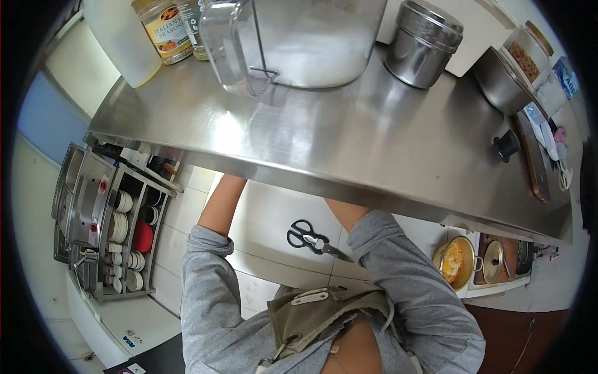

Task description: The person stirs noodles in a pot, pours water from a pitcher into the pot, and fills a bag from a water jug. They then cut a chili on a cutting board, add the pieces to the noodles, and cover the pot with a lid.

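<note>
Scissors (316, 244) lie open a little on the pale surface (268, 209), down between the two arms. They have two black loops to put fingers in, and short blades that look dark and gray. The loops are up and to the left, and the tips point down and to the right, close to the right sleeve (398, 258).

I cannot tell what the left hand or the right hand is doing, or if they hold a thing. Both bare forearms go under the shiny steel counter (299, 146), and it hides the hands. The left sleeve (208, 265) and the right one are gray and rolled up.

On top of the counter, near the back, is a big clear tub (317, 43) with a handle. To its left are a spice jar (167, 34) with a yellow and white label and a cloudy white bottle (121, 40). To its right is a round steel tin (423, 47) with a lid. A small black knob (507, 146) is near the right end.

Down on the right, a gold pot (462, 283) has orange and yellow food in it. Down on the left, a rack (159, 243) holds white dishes (118, 225) and a red one (142, 237).
</note>
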Tool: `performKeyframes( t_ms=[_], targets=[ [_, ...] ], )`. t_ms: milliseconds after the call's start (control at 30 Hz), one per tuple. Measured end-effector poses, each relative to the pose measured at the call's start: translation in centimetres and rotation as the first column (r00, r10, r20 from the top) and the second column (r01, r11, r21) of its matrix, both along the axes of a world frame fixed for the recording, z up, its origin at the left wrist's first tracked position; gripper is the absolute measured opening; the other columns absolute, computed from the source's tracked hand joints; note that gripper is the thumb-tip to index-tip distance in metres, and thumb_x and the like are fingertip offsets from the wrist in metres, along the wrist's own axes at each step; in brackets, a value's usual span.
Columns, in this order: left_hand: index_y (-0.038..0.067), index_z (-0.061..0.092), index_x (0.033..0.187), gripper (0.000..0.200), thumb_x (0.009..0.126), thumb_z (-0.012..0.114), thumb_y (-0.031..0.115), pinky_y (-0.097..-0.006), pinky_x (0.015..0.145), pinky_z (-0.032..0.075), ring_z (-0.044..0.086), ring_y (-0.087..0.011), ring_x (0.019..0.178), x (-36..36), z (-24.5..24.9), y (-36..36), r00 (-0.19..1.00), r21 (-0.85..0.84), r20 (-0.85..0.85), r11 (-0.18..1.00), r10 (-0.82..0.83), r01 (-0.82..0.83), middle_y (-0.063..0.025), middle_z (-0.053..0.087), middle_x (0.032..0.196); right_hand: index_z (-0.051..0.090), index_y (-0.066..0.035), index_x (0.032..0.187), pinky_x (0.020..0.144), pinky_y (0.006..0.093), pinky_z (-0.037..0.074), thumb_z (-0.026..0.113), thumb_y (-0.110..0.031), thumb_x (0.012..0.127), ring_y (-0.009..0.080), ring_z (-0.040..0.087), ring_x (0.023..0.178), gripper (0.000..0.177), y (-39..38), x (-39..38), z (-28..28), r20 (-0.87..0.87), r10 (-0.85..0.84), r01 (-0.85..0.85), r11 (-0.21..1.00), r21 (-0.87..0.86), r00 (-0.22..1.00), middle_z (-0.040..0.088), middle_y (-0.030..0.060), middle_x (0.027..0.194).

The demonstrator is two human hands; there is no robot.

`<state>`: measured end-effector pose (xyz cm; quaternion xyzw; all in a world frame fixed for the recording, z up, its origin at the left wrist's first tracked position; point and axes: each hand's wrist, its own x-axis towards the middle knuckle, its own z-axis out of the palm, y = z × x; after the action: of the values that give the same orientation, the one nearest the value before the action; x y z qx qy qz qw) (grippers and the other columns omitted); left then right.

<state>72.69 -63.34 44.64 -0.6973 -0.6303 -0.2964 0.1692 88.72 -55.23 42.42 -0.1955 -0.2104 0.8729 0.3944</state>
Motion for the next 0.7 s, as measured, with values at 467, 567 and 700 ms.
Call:
performKeyframes(
  t_ms=[467, 567, 700],
  targets=[
    [0.005, 0.063, 0.097, 0.024, 0.074, 0.065, 0.011, -0.0415, 0.077, 0.046, 0.06, -0.0336, 0.085, -0.7, -0.6, 1.3, 0.992, 0.039, -0.123, 0.998, -0.043, 0.048, -0.0149, 0.063, 0.093, 0.061, -0.003, 0.095, 0.079, 0.0327, 0.05, 0.056, -0.008, 0.084, 0.0194, 0.06, 0.086, 0.013, -2.9, 7.8, 3.2, -0.463, 0.239, -0.234, 0.97, 0.07, 0.853, 0.063, 0.0092, 0.096],
    [0.006, 0.063, 0.098, 0.024, 0.075, 0.065, 0.011, -0.0415, 0.077, 0.046, 0.06, -0.0335, 0.085, -0.8, -0.9, 1.6, 0.973, 0.077, -0.221, 0.993, -0.073, 0.092, -0.0149, 0.063, 0.093, 0.061, -0.003, 0.095, 0.079, 0.0328, 0.05, 0.056, -0.007, 0.084, 0.0197, 0.06, 0.087, 0.013, -4.5, 15.2, 3.7, -0.456, 0.265, -0.209, 0.963, 0.17, 0.85, 0.063, 0.0094, 0.096],
    [0.006, 0.063, 0.098, 0.024, 0.075, 0.065, 0.011, -0.0415, 0.077, 0.046, 0.06, -0.0334, 0.085, -0.1, -1.4, 2.1, 0.939, 0.123, -0.327, 0.981, -0.105, 0.152, -0.015, 0.064, 0.094, 0.06, 0.001, 0.101, 0.08, 0.0259, 0.05, 0.062, -0.007, 0.081, 0.0153, 0.06, 0.093, 0.022, -7.4, 29.0, 3.4, 0.453, -0.051, -0.042, 0.981, 0.192, 0.89, 0.063, 0.0084, 0.099]
  ],
)
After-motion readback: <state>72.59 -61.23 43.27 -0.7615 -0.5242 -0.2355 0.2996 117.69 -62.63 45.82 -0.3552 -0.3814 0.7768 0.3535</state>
